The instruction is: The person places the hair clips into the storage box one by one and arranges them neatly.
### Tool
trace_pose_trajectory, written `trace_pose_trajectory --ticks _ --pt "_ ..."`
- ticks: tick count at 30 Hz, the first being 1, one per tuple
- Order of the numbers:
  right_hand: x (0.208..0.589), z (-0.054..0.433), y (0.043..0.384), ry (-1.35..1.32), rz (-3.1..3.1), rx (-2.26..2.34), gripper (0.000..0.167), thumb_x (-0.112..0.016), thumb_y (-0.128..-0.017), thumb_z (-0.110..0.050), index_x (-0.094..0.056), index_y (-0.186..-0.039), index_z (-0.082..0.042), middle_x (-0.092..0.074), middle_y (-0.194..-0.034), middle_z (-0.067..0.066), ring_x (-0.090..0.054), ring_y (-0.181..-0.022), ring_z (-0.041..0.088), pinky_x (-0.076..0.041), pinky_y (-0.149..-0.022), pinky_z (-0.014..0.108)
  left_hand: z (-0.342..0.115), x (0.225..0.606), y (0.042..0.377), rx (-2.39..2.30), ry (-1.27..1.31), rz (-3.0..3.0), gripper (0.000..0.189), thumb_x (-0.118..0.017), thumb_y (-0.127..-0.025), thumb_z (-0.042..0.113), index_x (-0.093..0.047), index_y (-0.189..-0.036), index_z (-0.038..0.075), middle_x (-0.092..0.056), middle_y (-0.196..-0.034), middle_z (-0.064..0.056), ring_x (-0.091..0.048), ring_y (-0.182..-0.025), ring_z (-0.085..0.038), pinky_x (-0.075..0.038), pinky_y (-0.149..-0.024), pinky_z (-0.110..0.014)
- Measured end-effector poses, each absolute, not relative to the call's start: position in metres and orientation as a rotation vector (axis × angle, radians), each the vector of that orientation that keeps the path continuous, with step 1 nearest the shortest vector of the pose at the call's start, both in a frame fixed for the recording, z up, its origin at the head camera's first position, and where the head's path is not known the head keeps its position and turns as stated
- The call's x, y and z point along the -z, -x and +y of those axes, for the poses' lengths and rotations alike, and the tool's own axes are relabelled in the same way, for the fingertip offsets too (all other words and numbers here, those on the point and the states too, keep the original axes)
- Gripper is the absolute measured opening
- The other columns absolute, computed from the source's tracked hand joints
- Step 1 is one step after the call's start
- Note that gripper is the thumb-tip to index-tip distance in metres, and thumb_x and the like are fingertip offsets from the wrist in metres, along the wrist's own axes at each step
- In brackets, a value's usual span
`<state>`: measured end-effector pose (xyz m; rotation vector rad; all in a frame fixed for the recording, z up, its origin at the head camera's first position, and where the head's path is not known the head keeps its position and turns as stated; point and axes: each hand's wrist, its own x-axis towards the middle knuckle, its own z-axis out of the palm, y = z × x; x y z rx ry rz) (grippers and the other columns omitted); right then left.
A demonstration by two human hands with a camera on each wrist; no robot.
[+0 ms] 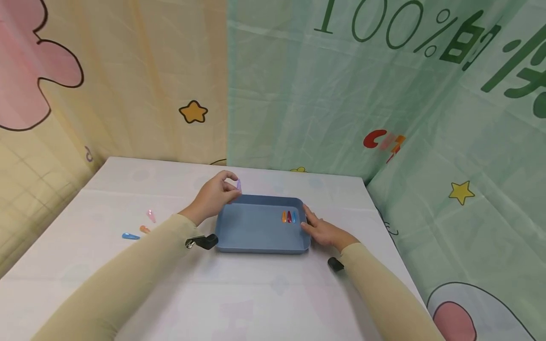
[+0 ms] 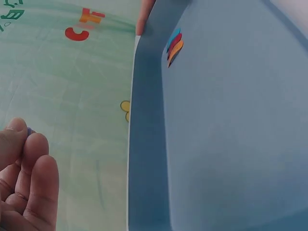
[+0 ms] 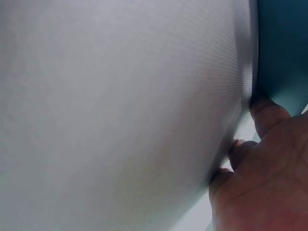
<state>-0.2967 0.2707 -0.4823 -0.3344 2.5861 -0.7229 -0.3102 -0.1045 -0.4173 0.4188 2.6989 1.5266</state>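
My left hand (image 1: 215,193) pinches a purple hair clip (image 1: 239,185) between thumb and fingertips, over the far left corner of a blue-grey tray (image 1: 251,232). In the left wrist view only a sliver of that purple clip (image 2: 30,131) shows between the fingers. My right hand (image 1: 326,232) rests against the tray's right side, its fingers fairly straight along the wall. Inside the tray, near that side, an orange clip (image 1: 284,217), a red clip (image 1: 289,217) and a light blue clip (image 1: 294,217) lie side by side in a row.
Left of the tray, a pink clip (image 1: 151,216), an orange clip (image 1: 144,229) and a blue clip (image 1: 130,236) lie loose on the white table (image 1: 256,293), close to my left forearm. Printed curtains (image 1: 298,104) hang behind the table and along its right side.
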Motion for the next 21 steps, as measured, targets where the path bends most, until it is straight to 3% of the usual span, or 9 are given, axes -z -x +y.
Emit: trace_pose_trajectory --ticks 4,7,10,15,21 --pt "0.482 0.271 0.296 0.336 2.588 0.713 0.075 -0.034 -0.113 -0.051 0.009 -0.17 -0.025 -0.001 -0.178 0.012 -0.001 -0.163 0.045 -0.002 -0.129 0.064 -0.094 0.421 0.312 -1.598 -0.429 2.644 0.034 -0.072 -0.1 0.014 -0.057 -0.131 0.011 -0.08 -0.1 -0.013 -0.076 -0.086 -0.025 -0.062 -0.08 -0.036" --pt "0.481 0.27 0.296 0.336 2.587 0.713 0.075 -0.034 -0.114 -0.05 0.01 -0.17 -0.026 0.0 -0.178 0.012 -0.001 -0.162 0.046 -0.002 -0.129 0.064 -0.086 0.423 0.313 -1.602 -0.458 2.618 0.032 -0.071 -0.101 0.013 -0.061 -0.131 0.011 -0.079 -0.101 -0.014 -0.077 -0.091 -0.03 -0.062 -0.083 -0.038" --pt "0.48 0.27 0.296 0.333 2.583 0.721 0.074 -0.034 -0.114 -0.048 0.01 -0.17 -0.026 0.0 -0.178 0.013 0.0 -0.162 0.047 -0.002 -0.129 0.065 -0.077 0.427 0.313 -1.583 -0.492 2.613 0.033 -0.071 -0.101 0.014 -0.063 -0.133 0.01 -0.078 -0.103 -0.014 -0.076 -0.096 -0.035 -0.061 -0.083 -0.037" --pt "0.479 0.27 0.296 0.34 2.574 0.736 0.074 -0.034 -0.114 -0.047 0.01 -0.17 -0.026 0.001 -0.178 0.012 0.0 -0.162 0.045 -0.001 -0.129 0.064 -0.062 0.434 0.314 -1.531 -0.539 2.613 0.034 -0.07 -0.102 0.015 -0.065 -0.134 0.007 -0.077 -0.104 -0.01 -0.076 -0.097 -0.031 -0.06 -0.082 -0.034" --pt "0.48 0.271 0.296 0.351 2.574 0.741 0.075 -0.035 -0.114 -0.047 0.009 -0.17 -0.025 0.0 -0.178 0.013 -0.001 -0.163 0.044 -0.002 -0.129 0.064 -0.046 0.442 0.316 -1.51 -0.588 2.568 0.035 -0.067 -0.103 0.016 -0.065 -0.137 0.006 -0.076 -0.114 -0.017 -0.073 -0.098 -0.033 -0.054 -0.077 -0.03"
